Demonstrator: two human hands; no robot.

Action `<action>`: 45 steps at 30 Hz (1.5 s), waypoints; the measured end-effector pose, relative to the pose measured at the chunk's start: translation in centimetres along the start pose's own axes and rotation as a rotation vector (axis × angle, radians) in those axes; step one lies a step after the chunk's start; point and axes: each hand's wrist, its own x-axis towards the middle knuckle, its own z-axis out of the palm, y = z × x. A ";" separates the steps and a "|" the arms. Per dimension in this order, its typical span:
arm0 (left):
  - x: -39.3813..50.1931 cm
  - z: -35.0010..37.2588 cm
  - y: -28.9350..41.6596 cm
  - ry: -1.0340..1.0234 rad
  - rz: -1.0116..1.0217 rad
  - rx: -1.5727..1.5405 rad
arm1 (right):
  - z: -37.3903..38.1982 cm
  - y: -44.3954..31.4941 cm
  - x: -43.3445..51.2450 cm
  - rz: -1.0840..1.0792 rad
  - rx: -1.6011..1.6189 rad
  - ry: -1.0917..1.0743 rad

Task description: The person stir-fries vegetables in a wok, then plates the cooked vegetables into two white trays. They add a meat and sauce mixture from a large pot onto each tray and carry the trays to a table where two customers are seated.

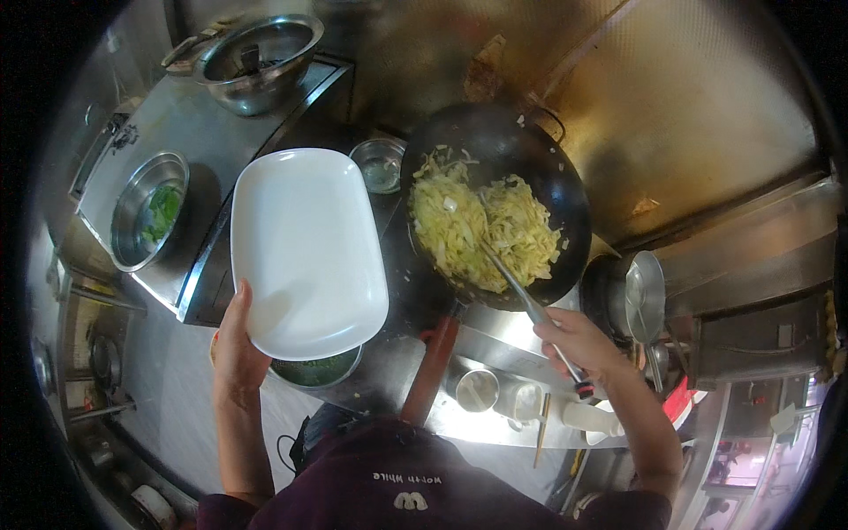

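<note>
My left hand (pixel 240 338) grips the near-left edge of a white rectangular plate (pixel 308 248) with rounded corners, which bears no food. My right hand (pixel 582 341) is closed around the metal handle of a cooking utensil (pixel 510 278); its head is buried in shredded cabbage (pixel 523 232). The cabbage lies in a dark wok (pixel 570 199), to the right of the plate. A wooden wok handle (pixel 430 371) points towards me. Behind the plate's right edge stands a small bowl (pixel 379 165) of clear liquid.
Leafy greens lie in a steel bowl (pixel 120 232) on the left counter, with a large steel basin (pixel 245 96) farther back. A container of greens (pixel 318 372) is partly under the plate. Containers (pixel 477 391), a chopstick-like stick (pixel 542 430) and a ladle (pixel 652 364) are at right.
</note>
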 end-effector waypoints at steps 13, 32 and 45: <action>0.5 3.0 0.9 -0.111 0.018 -0.050 | 4.7 2.4 -0.5 -0.162 0.123 0.007; 5.9 12.2 1.4 -0.436 0.043 0.044 | -2.1 0.3 -7.7 -0.416 0.641 0.050; 5.1 22.6 -4.0 -0.710 -0.092 -0.097 | 1.4 6.0 -6.9 -0.637 -0.287 0.595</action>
